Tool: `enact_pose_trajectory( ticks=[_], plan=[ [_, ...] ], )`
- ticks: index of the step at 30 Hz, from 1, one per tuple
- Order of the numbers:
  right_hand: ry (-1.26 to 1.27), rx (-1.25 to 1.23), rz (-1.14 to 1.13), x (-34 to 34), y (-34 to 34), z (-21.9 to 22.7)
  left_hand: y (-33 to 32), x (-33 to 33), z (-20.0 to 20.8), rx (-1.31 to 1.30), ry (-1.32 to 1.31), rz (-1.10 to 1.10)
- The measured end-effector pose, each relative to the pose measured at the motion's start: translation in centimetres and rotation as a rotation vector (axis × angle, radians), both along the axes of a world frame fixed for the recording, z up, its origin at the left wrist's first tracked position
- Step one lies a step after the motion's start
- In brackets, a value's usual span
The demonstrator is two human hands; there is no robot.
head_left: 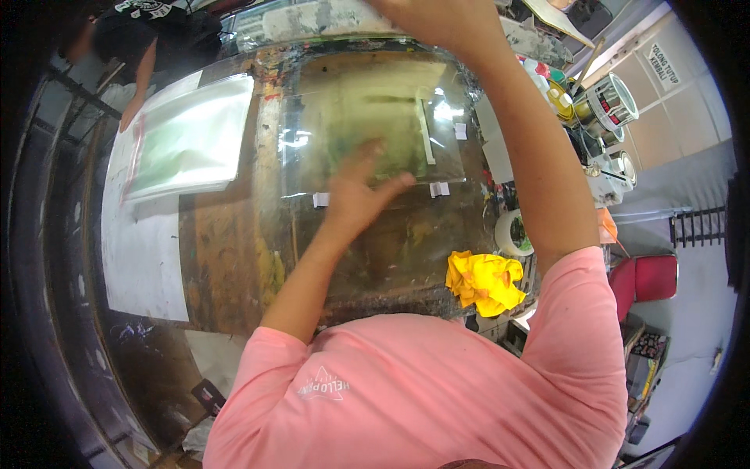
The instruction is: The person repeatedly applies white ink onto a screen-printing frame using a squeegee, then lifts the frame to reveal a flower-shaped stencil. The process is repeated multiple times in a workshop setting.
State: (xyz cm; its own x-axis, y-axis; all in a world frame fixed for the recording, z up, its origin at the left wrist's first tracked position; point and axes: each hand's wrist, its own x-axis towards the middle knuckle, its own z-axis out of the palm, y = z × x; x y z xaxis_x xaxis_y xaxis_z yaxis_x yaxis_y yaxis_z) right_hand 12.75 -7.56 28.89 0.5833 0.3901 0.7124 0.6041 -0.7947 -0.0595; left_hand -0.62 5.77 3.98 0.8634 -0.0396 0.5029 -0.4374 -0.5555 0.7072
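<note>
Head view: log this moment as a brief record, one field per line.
Left hand: open, fingers spread over the clear sheet; contact unclear
Right hand: reaching beyond the far side, mostly cut off by the upper edge
Clear sheet: on the worktable, small white tabs at its near edge
Left side: stack of clear plastic, partly over white paper; co-worker's hand beside it
Near right: crumpled yellow cloth

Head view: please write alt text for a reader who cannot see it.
The left hand is open over a clear sheet on a stained worktable; the right arm extends forward. Stacked clear sleeves lie left; a crumpled yellow cloth, right.
</note>
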Motion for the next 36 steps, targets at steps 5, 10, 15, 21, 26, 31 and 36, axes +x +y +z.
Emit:
enact_pose_trajectory(
  ticks=[5, 10, 15, 21, 26, 31, 36],
  plan=[
    [-0.011, -0.152, -0.013, -4.1, -0.9, -6.8, 8.5, 0.7, 7.6, -0.716, 0.254, 0.094],
    [0.515, -0.317, 0.258, -8.3, -4.4, -14.3, 9.0, -4.2, 3.6, -0.310, 0.538, 0.169],
    [0.750, -0.224, 0.205, -11.1, -4.3, -20.1, 8.9, -5.6, -2.9, 0.419, 0.267, 0.435],
    [0.521, -0.181, 0.160, -12.3, -3.8, -23.9, 9.6, -5.5, -4.9, 0.397, 0.301, 0.389],
    [0.347, -0.174, 0.140, -1.5, -2.6, -26.5, 9.7, -5.4, -4.8, 0.401, 0.283, 0.387],
    [0.474, -0.266, 0.110, 12.1, -1.1, -25.0, 9.7, -5.4, -4.4, 0.413, 0.227, 0.399],
    [0.473, -0.247, 0.082, 17.8, -0.7, -23.3, 10.0, -5.5, -4.4, 0.301, 0.237, 0.324]
  ],
)
